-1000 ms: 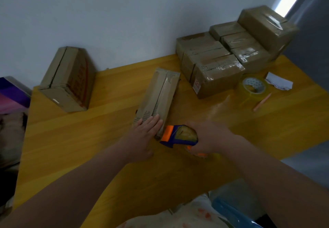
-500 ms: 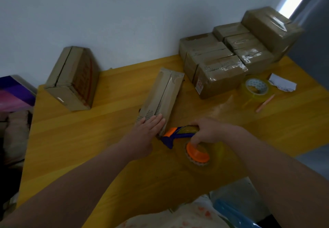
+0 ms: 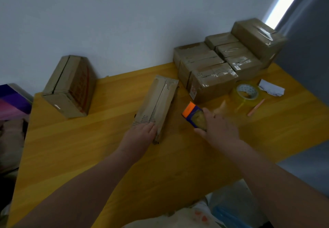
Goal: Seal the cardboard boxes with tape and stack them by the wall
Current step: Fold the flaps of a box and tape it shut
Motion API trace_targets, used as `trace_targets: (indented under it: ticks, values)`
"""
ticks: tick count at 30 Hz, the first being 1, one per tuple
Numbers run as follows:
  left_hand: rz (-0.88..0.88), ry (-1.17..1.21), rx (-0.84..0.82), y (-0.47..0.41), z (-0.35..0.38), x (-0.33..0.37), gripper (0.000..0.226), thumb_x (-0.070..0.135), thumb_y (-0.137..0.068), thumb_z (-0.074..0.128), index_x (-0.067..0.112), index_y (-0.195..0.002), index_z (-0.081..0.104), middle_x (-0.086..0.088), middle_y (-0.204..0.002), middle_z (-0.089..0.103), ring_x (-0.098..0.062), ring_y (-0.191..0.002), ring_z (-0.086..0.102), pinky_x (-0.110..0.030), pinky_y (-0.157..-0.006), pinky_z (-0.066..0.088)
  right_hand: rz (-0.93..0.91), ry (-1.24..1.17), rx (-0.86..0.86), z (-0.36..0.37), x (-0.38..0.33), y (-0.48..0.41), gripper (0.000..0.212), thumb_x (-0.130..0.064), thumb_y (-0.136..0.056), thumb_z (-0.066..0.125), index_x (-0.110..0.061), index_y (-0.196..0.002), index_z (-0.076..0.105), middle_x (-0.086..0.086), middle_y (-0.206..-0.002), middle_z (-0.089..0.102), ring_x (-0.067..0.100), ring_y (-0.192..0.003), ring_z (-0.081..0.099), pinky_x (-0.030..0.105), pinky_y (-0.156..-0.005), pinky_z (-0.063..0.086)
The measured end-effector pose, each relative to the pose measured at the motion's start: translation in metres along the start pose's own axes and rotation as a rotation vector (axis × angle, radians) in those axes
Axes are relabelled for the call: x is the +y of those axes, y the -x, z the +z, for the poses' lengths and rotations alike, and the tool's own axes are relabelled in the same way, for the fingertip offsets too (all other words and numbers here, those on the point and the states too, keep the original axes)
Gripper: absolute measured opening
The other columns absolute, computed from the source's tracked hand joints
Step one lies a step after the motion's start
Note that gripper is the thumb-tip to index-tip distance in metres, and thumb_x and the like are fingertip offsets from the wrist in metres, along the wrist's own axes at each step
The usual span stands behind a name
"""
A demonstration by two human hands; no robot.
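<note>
1. At table centre, in the head view, I see the left hand (image 3: 140, 135) pressing flat-fingered on the near end of the narrow cardboard box (image 3: 156, 103). The right hand (image 3: 219, 129) grips the tape dispenser (image 3: 195, 117) just beside it.
2. I judge that a hard pull could slide the lightly pinned box and skew the tape off the seam.

A: Your left forearm (image 3: 80, 188) and right forearm (image 3: 276, 174) are bare from the wrist down to the lower edge of the view.

B: Your left hand (image 3: 140, 135) and right hand (image 3: 219, 129) are bare too.

A: Low in the middle you wear a pale cloth garment with orange-red blotches (image 3: 187, 217).

B: It's blurred there, though. It could be a printed shirt or an apron on you.
</note>
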State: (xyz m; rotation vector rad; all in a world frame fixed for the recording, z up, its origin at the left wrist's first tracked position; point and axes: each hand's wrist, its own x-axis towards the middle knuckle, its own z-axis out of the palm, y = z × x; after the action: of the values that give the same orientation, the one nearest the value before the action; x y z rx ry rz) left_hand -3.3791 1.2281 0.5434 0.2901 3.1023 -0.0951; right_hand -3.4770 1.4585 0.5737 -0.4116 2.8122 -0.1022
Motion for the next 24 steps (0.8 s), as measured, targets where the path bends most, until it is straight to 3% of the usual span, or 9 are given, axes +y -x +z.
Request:
trace_targets:
  ticks: [2, 4, 8, 10, 13, 15, 18, 21, 24]
  values:
    - [0.033, -0.042, -0.007, -0.001, -0.004, -0.001, 0.052, 0.007, -0.043, 0.091, 0.012, -0.092, 0.072, -0.003, -0.088, 0.07, -0.02, -0.075, 0.069, -0.029, -0.058, 0.056, 0.018, 0.068, -0.002, 0.009, 0.005, 0.0, 0.075, -0.047, -0.097, 0.048, -0.028, -0.154, 0.003, 0.012, -0.139, 0.044, 0.028, -0.125, 0.046, 0.037, -0.09, 0.044]
    - [-0.017, -0.033, -0.067, -0.003, -0.012, -0.002, 0.033, 0.008, -0.066, 0.08, 0.014, -0.095, 0.067, -0.001, -0.092, 0.067, -0.02, -0.08, 0.067, -0.03, -0.062, 0.054, 0.02, 0.141, -0.014, 0.018, 0.011, 0.001, 0.075, -0.034, -0.099, 0.051, -0.027, -0.154, 0.0, 0.012, -0.14, 0.044, 0.029, -0.126, 0.046, 0.037, -0.094, 0.043]
    - [-0.03, -0.065, 0.015, -0.008, -0.04, -0.012, 0.039, 0.003, -0.037, 0.087, 0.014, -0.07, 0.069, -0.001, -0.06, 0.06, -0.02, -0.046, 0.056, -0.02, -0.035, 0.036, 0.038, 0.183, -0.087, 0.031, 0.016, 0.003, 0.074, -0.023, -0.099, 0.05, -0.029, -0.154, 0.001, 0.008, -0.134, 0.047, 0.027, -0.115, 0.055, 0.034, -0.073, 0.044]
    - [-0.064, -0.073, 0.105, -0.017, -0.059, -0.02, 0.035, 0.001, -0.043, 0.086, 0.014, -0.069, 0.068, -0.001, -0.056, 0.055, -0.018, -0.042, 0.048, -0.018, -0.033, 0.023, 0.031, 0.192, -0.138, 0.036, 0.017, 0.003, 0.073, -0.018, -0.099, 0.048, -0.031, -0.154, 0.003, 0.007, -0.127, 0.053, 0.026, -0.107, 0.06, 0.033, -0.066, 0.042]
    - [-0.121, -0.036, 0.202, -0.033, -0.106, -0.027, 0.011, 0.006, -0.076, 0.069, 0.016, -0.08, 0.065, -0.002, -0.072, 0.058, -0.023, -0.062, 0.057, -0.029, -0.043, 0.039, 0.013, 0.192, -0.164, 0.03, 0.013, 0.006, 0.07, -0.015, -0.097, 0.047, -0.035, -0.153, 0.01, 0.004, -0.117, 0.058, 0.023, -0.102, 0.061, 0.031, -0.064, 0.043]
    - [-0.139, -0.002, 0.238, -0.048, -0.133, -0.032, 0.014, 0.015, -0.091, 0.052, 0.018, -0.095, 0.065, -0.002, -0.091, 0.062, -0.024, -0.085, 0.061, -0.031, -0.059, 0.043, -0.012, 0.144, -0.103, 0.015, 0.008, 0.005, 0.054, -0.025, -0.097, 0.05, -0.033, -0.147, 0.029, 0.004, -0.122, 0.055, 0.024, -0.109, 0.057, 0.032, -0.073, 0.048]
    - [-0.09, -0.01, 0.158, -0.062, -0.169, -0.034, 0.024, 0.023, -0.097, 0.043, 0.024, -0.106, 0.065, 0.0, -0.104, 0.063, -0.022, -0.097, 0.059, -0.031, -0.072, 0.045, -0.074, -0.145, 0.061, -0.02, -0.006, 0.001, 0.053, -0.038, -0.097, 0.054, -0.029, -0.146, 0.037, 0.001, -0.138, 0.046, 0.022, -0.125, 0.048, 0.037, -0.098, 0.046]
    - [-0.015, 0.009, 0.024, -0.067, -0.183, -0.032, 0.022, 0.022, -0.095, 0.047, 0.029, -0.104, 0.067, 0.003, -0.106, 0.063, -0.019, -0.1, 0.059, -0.031, -0.077, 0.048, -0.26, -0.545, 0.178, -0.054, -0.025, 0.005, 0.053, -0.033, -0.095, 0.059, -0.03, -0.145, 0.041, -0.009, -0.134, 0.05, 0.012, -0.122, 0.049, 0.033, -0.101, 0.043]
    - [0.032, 0.104, -0.024, -0.065, -0.176, -0.019, 0.02, 0.022, -0.092, 0.052, 0.029, -0.103, 0.068, 0.005, -0.105, 0.065, -0.018, -0.099, 0.061, -0.033, -0.08, 0.051, -0.391, -0.835, -0.03, -0.068, -0.038, 0.019, 0.049, -0.03, -0.095, 0.059, -0.032, -0.142, 0.044, -0.017, -0.133, 0.051, 0.005, -0.118, 0.052, 0.033, -0.101, 0.044]
